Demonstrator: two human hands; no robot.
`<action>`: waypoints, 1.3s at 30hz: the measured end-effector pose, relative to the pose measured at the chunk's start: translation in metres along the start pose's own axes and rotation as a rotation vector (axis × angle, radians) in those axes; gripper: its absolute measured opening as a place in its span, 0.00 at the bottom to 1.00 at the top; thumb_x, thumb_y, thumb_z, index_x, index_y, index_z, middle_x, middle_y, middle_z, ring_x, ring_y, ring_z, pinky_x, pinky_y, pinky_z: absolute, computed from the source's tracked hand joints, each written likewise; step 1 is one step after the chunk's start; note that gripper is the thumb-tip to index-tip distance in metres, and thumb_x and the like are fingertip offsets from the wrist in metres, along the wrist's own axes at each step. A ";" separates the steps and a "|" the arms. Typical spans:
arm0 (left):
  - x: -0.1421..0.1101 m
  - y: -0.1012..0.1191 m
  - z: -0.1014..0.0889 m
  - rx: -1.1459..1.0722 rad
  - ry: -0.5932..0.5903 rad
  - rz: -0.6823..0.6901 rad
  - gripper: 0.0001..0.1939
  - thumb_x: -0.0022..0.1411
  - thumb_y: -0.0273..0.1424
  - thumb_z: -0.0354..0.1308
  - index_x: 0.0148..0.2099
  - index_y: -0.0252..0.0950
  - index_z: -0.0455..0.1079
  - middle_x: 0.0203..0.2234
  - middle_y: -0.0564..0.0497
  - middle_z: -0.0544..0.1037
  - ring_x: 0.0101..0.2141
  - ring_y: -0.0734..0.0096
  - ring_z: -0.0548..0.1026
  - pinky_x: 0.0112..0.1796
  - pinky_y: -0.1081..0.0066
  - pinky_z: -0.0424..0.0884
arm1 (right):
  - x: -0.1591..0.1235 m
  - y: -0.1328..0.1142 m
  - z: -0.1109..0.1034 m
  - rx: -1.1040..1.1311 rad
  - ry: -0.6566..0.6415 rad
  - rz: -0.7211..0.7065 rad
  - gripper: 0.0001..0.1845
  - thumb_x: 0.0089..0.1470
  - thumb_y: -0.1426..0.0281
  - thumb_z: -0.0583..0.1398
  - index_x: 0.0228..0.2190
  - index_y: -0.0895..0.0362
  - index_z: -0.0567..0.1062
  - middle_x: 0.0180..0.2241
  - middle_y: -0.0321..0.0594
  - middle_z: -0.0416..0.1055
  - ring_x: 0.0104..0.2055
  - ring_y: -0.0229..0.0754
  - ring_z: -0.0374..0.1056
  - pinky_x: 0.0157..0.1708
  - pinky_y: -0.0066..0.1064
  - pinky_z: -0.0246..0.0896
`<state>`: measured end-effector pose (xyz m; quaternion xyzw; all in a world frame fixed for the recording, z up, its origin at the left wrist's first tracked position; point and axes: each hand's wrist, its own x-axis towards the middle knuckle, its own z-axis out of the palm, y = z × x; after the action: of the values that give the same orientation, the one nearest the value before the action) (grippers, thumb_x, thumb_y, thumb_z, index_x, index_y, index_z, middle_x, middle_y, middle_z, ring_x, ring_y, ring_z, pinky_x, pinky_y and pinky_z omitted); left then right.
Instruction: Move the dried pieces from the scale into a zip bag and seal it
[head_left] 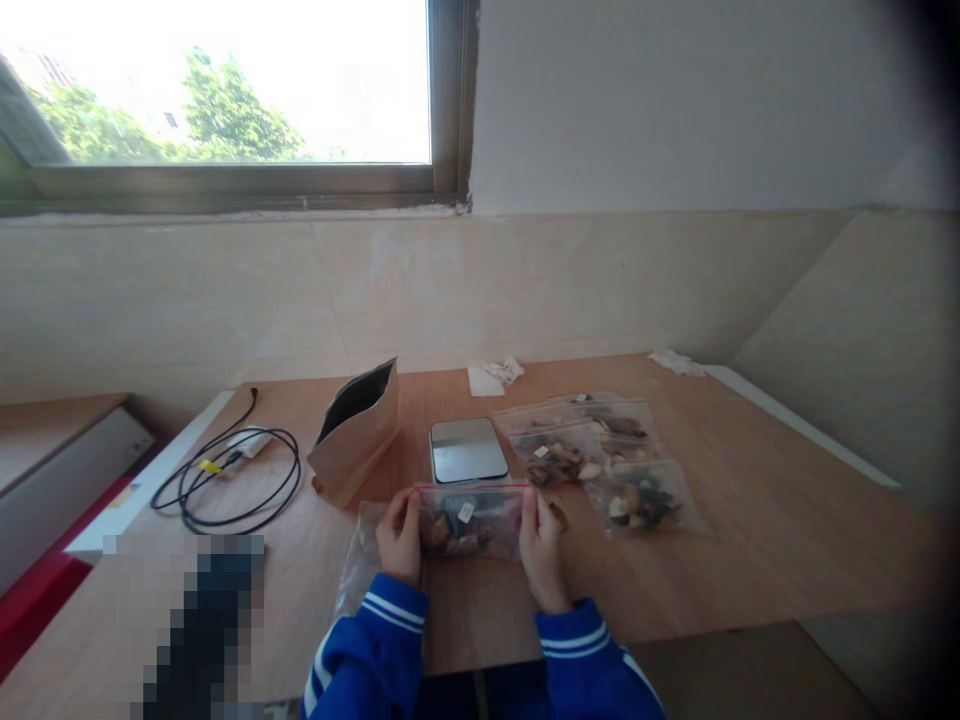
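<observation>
Left hand (pixel 400 535) and right hand (pixel 541 545) each pinch one end of a filled zip bag (pixel 469 520), held just above the counter (pixel 750 540), 6 o'clock of the scale (pixel 468 449). If the seal looks half-closed, contents could spill.

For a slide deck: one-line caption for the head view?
Both hands, left hand and right hand, hold a filled zip bag before a scale on a wooden table.
</observation>
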<state>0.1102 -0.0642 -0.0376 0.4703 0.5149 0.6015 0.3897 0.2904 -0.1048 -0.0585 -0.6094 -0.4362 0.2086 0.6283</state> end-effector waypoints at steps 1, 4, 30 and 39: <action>0.000 0.000 0.000 0.016 -0.010 0.012 0.16 0.54 0.42 0.58 0.34 0.34 0.75 0.30 0.49 0.78 0.33 0.67 0.74 0.36 0.72 0.69 | 0.000 0.001 0.000 0.005 -0.008 0.000 0.27 0.59 0.51 0.46 0.29 0.58 0.73 0.19 0.39 0.70 0.21 0.40 0.65 0.25 0.31 0.60; 0.000 0.000 -0.001 0.055 -0.016 0.042 0.15 0.54 0.42 0.57 0.33 0.34 0.75 0.29 0.49 0.78 0.33 0.67 0.74 0.35 0.72 0.68 | 0.000 0.003 0.001 0.010 -0.007 -0.019 0.27 0.59 0.50 0.46 0.32 0.58 0.73 0.20 0.39 0.70 0.21 0.40 0.64 0.25 0.30 0.60; -0.002 -0.003 0.001 -0.076 -0.133 0.037 0.12 0.54 0.40 0.60 0.32 0.35 0.72 0.29 0.51 0.74 0.33 0.70 0.72 0.35 0.74 0.66 | -0.003 -0.009 -0.002 0.177 -0.018 0.080 0.19 0.55 0.54 0.54 0.29 0.57 0.72 0.24 0.38 0.70 0.27 0.41 0.66 0.28 0.30 0.61; -0.001 -0.001 0.002 -0.070 -0.128 0.042 0.12 0.52 0.40 0.61 0.30 0.35 0.72 0.27 0.51 0.74 0.32 0.70 0.72 0.34 0.74 0.66 | 0.001 -0.016 -0.003 0.231 0.018 0.115 0.18 0.51 0.56 0.59 0.32 0.59 0.75 0.28 0.41 0.73 0.29 0.41 0.67 0.26 0.28 0.61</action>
<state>0.1126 -0.0641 -0.0390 0.5044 0.4578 0.5959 0.4254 0.2894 -0.1087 -0.0426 -0.5590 -0.3679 0.2876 0.6852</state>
